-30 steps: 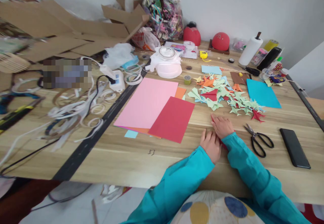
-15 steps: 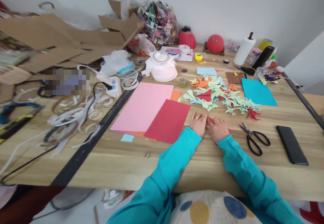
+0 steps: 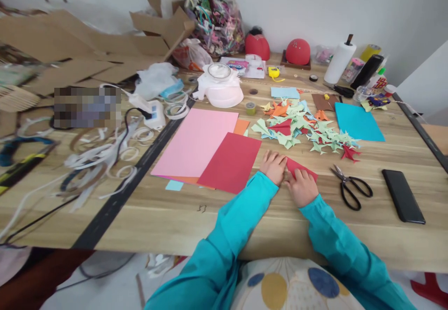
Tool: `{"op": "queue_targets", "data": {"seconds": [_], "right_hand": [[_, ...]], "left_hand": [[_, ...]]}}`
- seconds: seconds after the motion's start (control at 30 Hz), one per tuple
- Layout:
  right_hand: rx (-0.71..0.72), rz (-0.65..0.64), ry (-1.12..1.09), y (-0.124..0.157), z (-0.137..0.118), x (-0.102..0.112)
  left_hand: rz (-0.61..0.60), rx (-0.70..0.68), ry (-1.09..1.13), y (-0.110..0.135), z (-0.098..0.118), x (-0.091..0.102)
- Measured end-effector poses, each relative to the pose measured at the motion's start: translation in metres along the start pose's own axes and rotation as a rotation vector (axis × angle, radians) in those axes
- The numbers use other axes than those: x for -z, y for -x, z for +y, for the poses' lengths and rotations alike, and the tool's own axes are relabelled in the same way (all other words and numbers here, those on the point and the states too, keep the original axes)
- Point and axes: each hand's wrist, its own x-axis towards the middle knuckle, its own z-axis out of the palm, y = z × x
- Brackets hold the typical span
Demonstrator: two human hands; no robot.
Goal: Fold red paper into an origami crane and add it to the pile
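A small piece of red paper, apparently folded, lies on the tabletop between my hands. My left hand is at its left end, fingers together and pressing down. Its fingertips hide that corner. My right hand grips the near side of the paper, fingers curled over it and thumb toward the left. Just beyond the hands spreads a heap of folded paper pieces, mostly pale green, with some orange, red and blue. To the left, a red sheet partly covers a pink sheet.
Black-handled scissors and a phone lie to the right. A turquoise sheet rests farther back. A roll of tape stands behind the pink sheet. Tangled strips and cables and an open cardboard box crowd the left side.
More of the red paper shows above my right hand now, as that hand has shifted slightly toward me. My left hand stays at the paper's left end. The whole view has tilted slightly.
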Motion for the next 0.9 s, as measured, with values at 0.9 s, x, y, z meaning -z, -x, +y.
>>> {"op": "queue_targets", "data": {"seconds": [0.9], "right_hand": [[-0.003,0.117,-0.074,0.065,-0.005,0.003]], "left_hand": [[0.017,-0.015,-0.028,0.001,0.0,-0.005]]}}
